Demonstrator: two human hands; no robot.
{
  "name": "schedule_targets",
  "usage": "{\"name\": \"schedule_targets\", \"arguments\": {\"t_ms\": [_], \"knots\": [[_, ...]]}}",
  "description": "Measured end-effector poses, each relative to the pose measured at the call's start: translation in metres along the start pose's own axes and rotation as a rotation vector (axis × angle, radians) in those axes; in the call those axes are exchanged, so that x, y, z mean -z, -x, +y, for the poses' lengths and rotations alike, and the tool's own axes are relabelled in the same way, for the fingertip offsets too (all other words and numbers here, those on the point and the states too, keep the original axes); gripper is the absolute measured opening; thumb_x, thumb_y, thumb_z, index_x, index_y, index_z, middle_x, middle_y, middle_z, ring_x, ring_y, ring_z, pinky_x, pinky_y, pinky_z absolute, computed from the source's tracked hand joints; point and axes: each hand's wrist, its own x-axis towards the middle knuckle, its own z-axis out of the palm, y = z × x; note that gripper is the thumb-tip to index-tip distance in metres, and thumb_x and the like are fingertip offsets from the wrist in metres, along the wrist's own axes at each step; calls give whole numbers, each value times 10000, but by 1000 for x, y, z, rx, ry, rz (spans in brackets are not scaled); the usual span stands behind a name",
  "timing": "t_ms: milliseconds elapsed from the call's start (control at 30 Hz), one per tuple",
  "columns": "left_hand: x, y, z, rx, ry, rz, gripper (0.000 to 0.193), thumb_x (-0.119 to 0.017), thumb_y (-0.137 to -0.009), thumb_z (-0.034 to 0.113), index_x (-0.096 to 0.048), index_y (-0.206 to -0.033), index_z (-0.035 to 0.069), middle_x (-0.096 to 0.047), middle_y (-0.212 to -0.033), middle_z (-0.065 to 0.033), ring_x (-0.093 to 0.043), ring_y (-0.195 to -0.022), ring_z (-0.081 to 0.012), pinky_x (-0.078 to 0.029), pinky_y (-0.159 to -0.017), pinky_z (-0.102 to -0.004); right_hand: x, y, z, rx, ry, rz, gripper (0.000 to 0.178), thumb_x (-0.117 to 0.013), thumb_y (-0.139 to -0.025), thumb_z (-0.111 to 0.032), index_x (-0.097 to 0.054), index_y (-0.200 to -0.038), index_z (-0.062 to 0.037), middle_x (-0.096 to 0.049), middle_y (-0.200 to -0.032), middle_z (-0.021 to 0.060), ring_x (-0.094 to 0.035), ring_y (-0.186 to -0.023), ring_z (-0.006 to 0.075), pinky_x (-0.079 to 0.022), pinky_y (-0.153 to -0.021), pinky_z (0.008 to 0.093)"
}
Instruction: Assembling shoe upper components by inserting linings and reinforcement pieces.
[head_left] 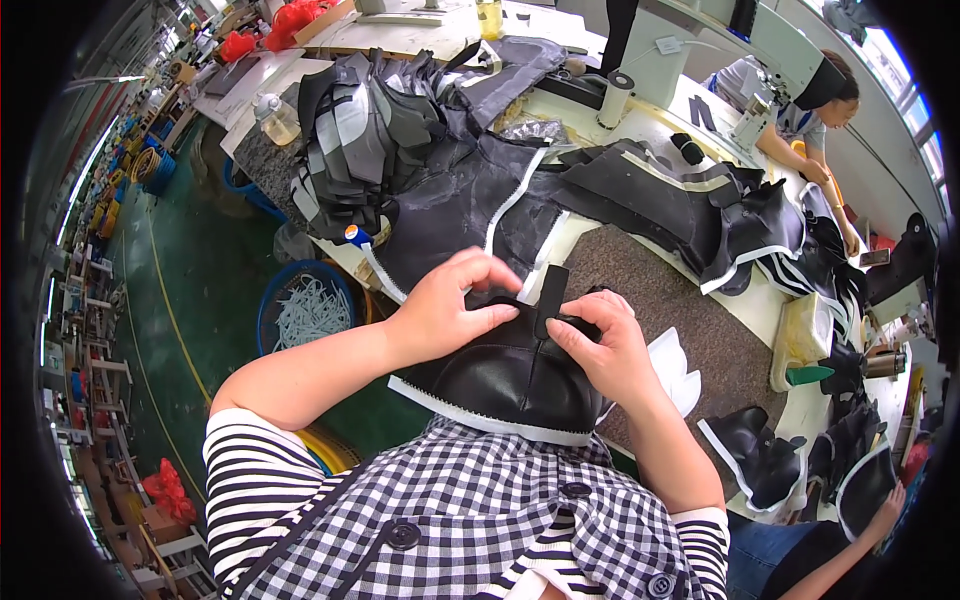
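A glossy black boot upper (495, 375) with a white zipper tape (470, 418) along its lower edge is held up in front of my chest. My left hand (445, 312) pinches its top edge between thumb and fingers. My right hand (612, 345) is closed at the same edge, thumb and fingers around the base of a short black strip (552, 295) that stands up over the centre seam. How the strip is joined to the upper is hidden. Just beyond my hands lie flat black boot pieces (440, 215) with white zipper edging.
Stacked grey and black cut pieces (370, 135) stand at the table's far left beside a clear bottle (275, 118). A blue-rimmed bin (312, 312) of pale scraps is at left. White petal-shaped pieces (672, 372) lie right. A co-worker (815, 130) sits far right; another person's hand (885, 512) holds an upper.
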Motion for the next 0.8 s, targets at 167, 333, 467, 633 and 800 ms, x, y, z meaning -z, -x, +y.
{"name": "schedule_targets", "arguments": {"t_ms": [167,333,467,633,800], "knots": [[-3,1,25,-573,-540,127,378,-761,-753,102,-629,-1107,78,-596,-1165,-95,-573,-1089,-293,-471,-934,-387,-9,-2,-7,4,-22,-31,241,-761,-772,-227,-712,-918,-41,-663,-856,77,-590,-915,229,-327,-1000,414],[-6,4,22,-378,-398,55,344,-730,-799,120,-643,-1125,52,-632,-1166,-108,-611,-1063,-276,-483,-926,-379,-9,1,-19,107,20,30,174,-756,-767,-187,-708,-871,-56,-648,-807,52,-579,-894,231,-297,-1018,436],[-3,5,23,-269,-273,5,258,-715,-823,105,-678,-1072,46,-664,-1093,-105,-643,-992,-242,-506,-871,-346,-9,3,-19,126,36,40,168,-753,-768,-186,-708,-866,-58,-648,-805,53,-575,-898,231,-290,-1024,440],[-5,2,23,-90,-58,-34,170,-693,-868,147,-729,-1010,59,-664,-953,-72,-633,-894,-172,-497,-792,-278,-10,4,-21,148,100,61,174,-755,-769,-194,-697,-865,-61,-655,-816,59,-582,-913,238,-288,-1034,463],[-4,0,19,32,51,-82,162,-685,-880,100,-728,-1024,40,-648,-921,-37,-606,-845,-117,-473,-740,-244,-9,6,-25,100,101,61,200,-760,-771,-210,-666,-861,-59,-667,-839,67,-598,-939,252,-284,-1056,494]]}}
